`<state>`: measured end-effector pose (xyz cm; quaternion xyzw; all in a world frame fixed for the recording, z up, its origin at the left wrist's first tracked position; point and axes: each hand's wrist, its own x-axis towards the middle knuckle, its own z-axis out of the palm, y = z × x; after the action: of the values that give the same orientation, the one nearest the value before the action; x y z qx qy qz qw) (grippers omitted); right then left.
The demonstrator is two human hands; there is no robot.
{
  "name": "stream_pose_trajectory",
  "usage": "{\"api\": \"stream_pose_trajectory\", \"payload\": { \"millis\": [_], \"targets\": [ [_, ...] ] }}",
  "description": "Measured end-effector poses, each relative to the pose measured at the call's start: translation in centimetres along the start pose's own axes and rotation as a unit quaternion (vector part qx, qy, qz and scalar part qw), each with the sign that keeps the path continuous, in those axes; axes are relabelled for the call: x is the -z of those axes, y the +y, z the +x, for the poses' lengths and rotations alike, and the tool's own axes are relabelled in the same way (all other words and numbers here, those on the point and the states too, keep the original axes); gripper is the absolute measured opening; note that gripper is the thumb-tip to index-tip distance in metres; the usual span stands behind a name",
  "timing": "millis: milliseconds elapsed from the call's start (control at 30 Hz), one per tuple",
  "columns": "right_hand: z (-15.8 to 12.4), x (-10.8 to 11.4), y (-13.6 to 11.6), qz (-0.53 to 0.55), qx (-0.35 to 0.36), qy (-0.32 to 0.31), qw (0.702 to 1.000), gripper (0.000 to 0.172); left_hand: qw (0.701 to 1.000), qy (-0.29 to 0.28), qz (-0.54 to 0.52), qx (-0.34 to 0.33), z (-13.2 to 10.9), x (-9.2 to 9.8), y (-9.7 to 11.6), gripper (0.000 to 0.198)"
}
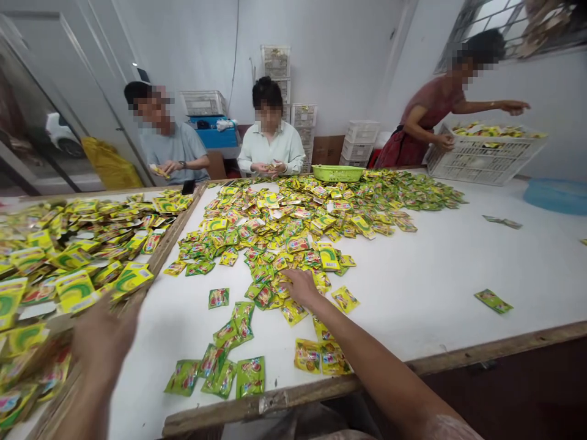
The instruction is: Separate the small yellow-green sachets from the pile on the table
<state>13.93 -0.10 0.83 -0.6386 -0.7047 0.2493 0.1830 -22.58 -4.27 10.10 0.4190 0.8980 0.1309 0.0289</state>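
My right hand (301, 288) reaches onto the near part of a pile of small green and yellow sachets (261, 275). Its fingers are apart and touch the sachets; their tips are partly hidden. At the left, my left hand (103, 336) is smeared by motion above the wooden divider (158, 263), close to a yellow card pack (132, 278). Whether it holds anything cannot be made out. Between my arms lie loose green sachets (250, 376) and a pair of yellow sachets (321, 357) near the table's front edge.
Left of the divider, yellow packs (76, 290) are heaped. A green basket (337, 173) stands behind the pile. Two people (270, 143) (172, 146) handle packs across the table. At right, another person (435, 110) holds a white crate (486, 159) of packs beside a blue basin (557, 195).
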Motion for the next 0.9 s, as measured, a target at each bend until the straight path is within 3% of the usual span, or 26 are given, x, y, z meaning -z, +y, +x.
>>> {"api": "stream_pose_trajectory", "payload": {
  "millis": [100, 233, 367, 500, 600, 800, 900],
  "targets": [
    [0.0, -0.2, 0.6, 0.004, -0.005, 0.026, 1.000, 0.027, 0.978, -0.138, -0.117, -0.105, -3.6, -3.6, 5.3, 0.045],
    [-0.5, 0.5, 1.7, 0.012, -0.026, 0.067, 0.997, 0.035, 0.936, -0.200, -0.159, -0.244, -6.8, -8.5, 12.1, 0.040],
    [-1.2, 0.7, 2.6, 0.163, -0.082, 0.124, 0.975, 0.042, 0.904, -0.250, -0.203, -0.282, -7.8, -12.0, 16.5, 0.043],
    [-1.8, 0.0, 3.1, 0.379, -0.155, 0.120, 0.904, 0.045, 0.894, -0.285, -0.261, -0.226, -7.4, -13.4, 17.3, 0.022],
    [-1.9, -0.4, 3.0, 0.421, -0.158, 0.109, 0.887, 0.040, 0.869, -0.315, -0.343, -0.165, -7.6, -13.4, 16.3, 0.028],
    [-1.9, -0.2, 0.7, 0.509, -0.137, 0.082, 0.846, 0.037, 0.750, -0.415, -0.510, -0.073, -11.1, -12.6, 15.0, 0.052],
    [-2.0, -0.5, -0.5, 0.494, -0.116, 0.088, 0.857, 0.035, 0.668, -0.448, -0.594, -0.014, -12.5, -12.1, 15.5, 0.055]
  ]
}}
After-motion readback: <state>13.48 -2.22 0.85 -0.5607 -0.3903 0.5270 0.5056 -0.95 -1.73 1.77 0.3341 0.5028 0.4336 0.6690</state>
